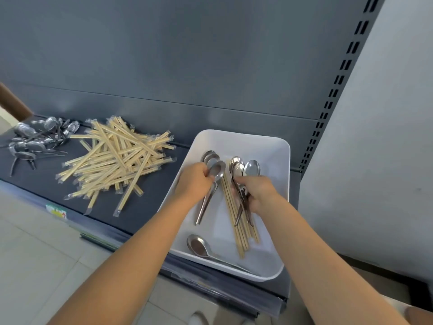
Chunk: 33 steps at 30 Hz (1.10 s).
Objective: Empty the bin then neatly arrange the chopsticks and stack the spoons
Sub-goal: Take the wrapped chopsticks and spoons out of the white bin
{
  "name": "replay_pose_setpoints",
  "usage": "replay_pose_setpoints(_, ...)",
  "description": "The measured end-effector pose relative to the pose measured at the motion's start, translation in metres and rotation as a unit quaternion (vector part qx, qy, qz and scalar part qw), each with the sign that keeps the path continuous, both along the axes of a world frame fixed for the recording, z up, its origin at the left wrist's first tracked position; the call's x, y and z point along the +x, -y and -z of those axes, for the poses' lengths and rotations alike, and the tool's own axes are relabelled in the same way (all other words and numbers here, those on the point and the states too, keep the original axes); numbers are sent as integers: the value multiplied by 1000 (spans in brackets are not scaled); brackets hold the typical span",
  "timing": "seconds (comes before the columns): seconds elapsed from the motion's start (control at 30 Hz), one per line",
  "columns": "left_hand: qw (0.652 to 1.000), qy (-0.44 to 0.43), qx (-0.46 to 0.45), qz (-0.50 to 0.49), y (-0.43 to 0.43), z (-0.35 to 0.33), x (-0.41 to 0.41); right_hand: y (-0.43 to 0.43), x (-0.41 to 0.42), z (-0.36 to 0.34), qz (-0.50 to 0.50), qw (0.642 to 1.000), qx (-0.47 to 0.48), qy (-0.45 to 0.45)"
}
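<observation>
While the white bin (pixel 274 151) sits at the R end of the dark shelf (pixel 150 207), both hands are down inside it. L hand (pixel 194 181) has its fingers curled round the first spoon bunch (pixel 216 171), gripping near the necks, w/ the nested bowls fanned toward the back wall and the handles running back toward the person. R hand (pixel 260 191) is curled just as tight on the second spoon bunch (pixel 250 167), bowls up past the knuckles, handles sticking out below the palm. Btwn the two hands a few bin chopsticks (pixel 236 221) lie lengthwise on the bin floor, approx parallel; the R hand's spoon handles cross over them. A loose spoon (pixel 199 247) lies near the front-left corner, bowl up, handle along the front wall. Outside, just L of the bin, a chopstick pile (pixel 114 160) lies criss-crossed on the shelf; further L, well apart from the bin, a spoon heap (pixel 35 139). Behind is a grey back panel (pixel 187 55), w/ a slotted upright (pixel 339 78) at R.
</observation>
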State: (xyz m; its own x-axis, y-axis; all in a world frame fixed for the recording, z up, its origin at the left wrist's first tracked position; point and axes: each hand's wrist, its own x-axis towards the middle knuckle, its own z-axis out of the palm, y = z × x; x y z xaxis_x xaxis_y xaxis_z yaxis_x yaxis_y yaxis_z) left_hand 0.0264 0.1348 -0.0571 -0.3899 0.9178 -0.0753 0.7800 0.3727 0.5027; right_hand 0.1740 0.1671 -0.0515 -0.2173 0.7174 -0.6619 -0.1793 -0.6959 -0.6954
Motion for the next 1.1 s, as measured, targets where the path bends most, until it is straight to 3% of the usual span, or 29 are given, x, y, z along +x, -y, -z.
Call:
replay_pose_setpoints(0.07,978,197,51,-54,2,-16,1,-1,-1,0,2,1000,18,19)
replay_pose_setpoints(0.13,906,411,65,-76,8,-34,4,0,-2,-4,0,999,38,19)
replay_pose_setpoints(0.23,853,516,30,-71,15,-41,5,6,-6,-12,-35,995,96,-2)
replay_pose_setpoints(0.33,841,526,46,-117,19,-40,4,18,-15,-22,-89,981,171,34)
replay_pose_setpoints(0.5,871,442,169,-132,31,-58,-21,28,-54,-48,-98,975,200,-3)
replay_pose_setpoints(0.63,825,477,245,-175,49,-93,-58,44,-114,-82,-107,964,242,-34)
replay_pose_setpoints(0.8,781,551,238,-172,95,-116,-148,84,-213,-108,-155,963,196,-97)
replay_pose_setpoints(0.93,783,550,215,-195,145,-110,-248,127,-307,-106,-214,965,115,-98)
replay_pose_setpoints(1.1,810,495,180,-260,197,-80,-383,178,-435,-79,-260,959,71,-89)
